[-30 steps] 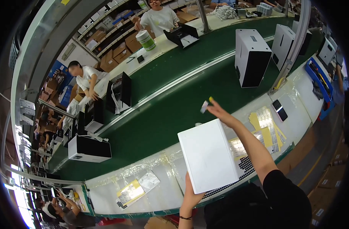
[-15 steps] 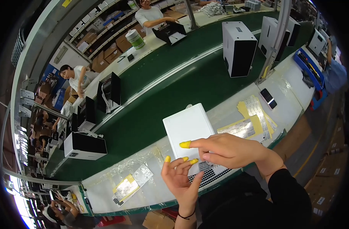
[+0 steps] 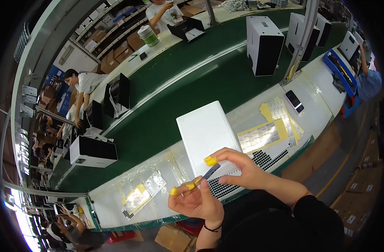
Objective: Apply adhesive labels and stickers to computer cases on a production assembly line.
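Note:
My left hand [image 3: 196, 203] is low in the middle, palm up, with yellow finger cots on several fingertips. Between its thumb and fingers it pinches a small dark grey label [image 3: 210, 171], tilted up toward the right. Just beside the label is my right hand [image 3: 246, 170], its thumb and yellow-tipped index finger apart with nothing between them. Behind both hands a white box-shaped casing [image 3: 206, 130] lies flat across the bench edge and the belt. My right hand covers its near right corner. Under and beside the hands are rows of small black round pads [image 3: 225, 187].
Yellow-backed label sheets [image 3: 259, 136] lie right of the casing, near a phone [image 3: 294, 101]. Another label sheet [image 3: 137, 198] is at left. Black-and-white units [image 3: 265, 46] stand on the green belt [image 3: 158, 143]. A metal post [image 3: 303, 46] rises at right. Co-workers [image 3: 85, 84] work across the belt.
My right hand has drawn back and turned, its thumb and index finger now apart. My left thumb has closed against the fingers, and the label now shows in that pinch.

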Tool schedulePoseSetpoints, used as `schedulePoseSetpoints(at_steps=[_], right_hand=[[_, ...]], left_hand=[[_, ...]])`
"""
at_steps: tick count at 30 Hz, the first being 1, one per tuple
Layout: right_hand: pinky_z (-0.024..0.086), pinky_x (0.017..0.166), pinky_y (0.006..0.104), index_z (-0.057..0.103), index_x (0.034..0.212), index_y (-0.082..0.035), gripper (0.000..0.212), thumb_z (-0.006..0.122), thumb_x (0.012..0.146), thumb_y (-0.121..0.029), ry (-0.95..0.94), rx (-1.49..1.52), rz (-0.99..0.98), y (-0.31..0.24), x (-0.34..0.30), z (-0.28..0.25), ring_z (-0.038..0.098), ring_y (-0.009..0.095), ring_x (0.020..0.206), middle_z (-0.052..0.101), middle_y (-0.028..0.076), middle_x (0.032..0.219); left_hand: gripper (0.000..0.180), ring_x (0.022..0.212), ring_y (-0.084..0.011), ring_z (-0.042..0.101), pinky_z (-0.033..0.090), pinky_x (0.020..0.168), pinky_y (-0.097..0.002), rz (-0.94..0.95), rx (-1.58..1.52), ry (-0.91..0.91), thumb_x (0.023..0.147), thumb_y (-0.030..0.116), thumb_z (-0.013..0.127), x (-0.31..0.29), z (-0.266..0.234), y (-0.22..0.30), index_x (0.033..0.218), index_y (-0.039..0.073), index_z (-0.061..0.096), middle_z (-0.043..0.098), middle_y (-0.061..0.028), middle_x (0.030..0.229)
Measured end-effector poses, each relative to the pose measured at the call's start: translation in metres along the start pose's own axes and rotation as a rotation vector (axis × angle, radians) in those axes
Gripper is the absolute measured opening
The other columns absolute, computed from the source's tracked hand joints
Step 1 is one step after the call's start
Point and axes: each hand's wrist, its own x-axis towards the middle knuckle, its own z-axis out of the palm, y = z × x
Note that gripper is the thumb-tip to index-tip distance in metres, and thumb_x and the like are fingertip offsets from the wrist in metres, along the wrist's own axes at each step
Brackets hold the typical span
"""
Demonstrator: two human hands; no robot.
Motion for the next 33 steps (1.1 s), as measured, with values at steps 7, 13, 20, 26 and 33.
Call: schedulePoseSetpoints(at_steps=[7, 13, 20, 26, 33], right_hand=[[0.023, 0.115, 0.0455, 0.054, 0.095, -0.002, 0.011, 0.061, 0.088, -0.006, 0.174, 0.147, -0.075, 0.005, 0.012, 0.010, 0.051, 0.024, 0.117, 0.057, 0.013, 0.114], [0.020, 0.114, 0.0474, 0.054, 0.091, -0.003, 0.011, 0.059, 0.090, -0.013, 0.093, -0.484, -0.192, 0.015, 0.056, -0.043, 0.047, 0.029, 0.120, 0.057, 0.012, 0.113], [0.016, 0.115, 0.0482, 0.056, 0.093, -0.004, 0.016, 0.059, 0.090, -0.019, -0.079, -0.681, -0.132, 0.040, 0.073, -0.043, 0.044, 0.028, 0.122, 0.058, 0.010, 0.114], [0.013, 0.117, 0.0494, 0.055, 0.091, -0.004, 0.016, 0.060, 0.090, -0.019, -0.139, -0.654, -0.113, 0.044, 0.079, -0.042, 0.045, 0.028, 0.122, 0.058, 0.010, 0.114], [0.013, 0.117, 0.0489, 0.054, 0.087, -0.004, 0.016, 0.061, 0.089, -0.019, -0.158, -0.653, -0.129, 0.044, 0.081, -0.044, 0.045, 0.028, 0.124, 0.058, 0.010, 0.114]], left_hand=[[0.061, 0.096, -0.0205, 0.057, 0.052, 0.087, -0.0326, 0.083, 0.077, -0.068, 0.075, -0.012, 0.067, -0.004, -0.006, -0.018, 0.122, 0.005, 0.032, 0.045, -0.0102, 0.110], [0.056, 0.116, -0.0246, 0.046, 0.038, 0.101, -0.0394, 0.046, 0.532, -0.268, 0.085, -0.001, 0.060, 0.026, -0.033, -0.039, 0.133, 0.000, 0.032, 0.041, -0.0147, 0.126], [0.061, 0.130, -0.0275, 0.035, 0.029, 0.108, -0.0398, -0.366, 0.397, -0.372, 0.090, 0.008, 0.058, 0.016, -0.032, -0.055, 0.141, 0.002, 0.024, 0.033, -0.0185, 0.141], [0.059, 0.127, -0.0254, 0.038, 0.029, 0.107, -0.0374, -0.454, 0.292, -0.363, 0.090, 0.003, 0.053, 0.017, -0.030, -0.061, 0.141, 0.001, 0.024, 0.034, -0.0185, 0.140], [0.060, 0.129, -0.0258, 0.036, 0.027, 0.108, -0.0372, -0.426, 0.311, -0.389, 0.090, 0.003, 0.052, 0.016, -0.031, -0.066, 0.142, 0.001, 0.023, 0.033, -0.0186, 0.141]])
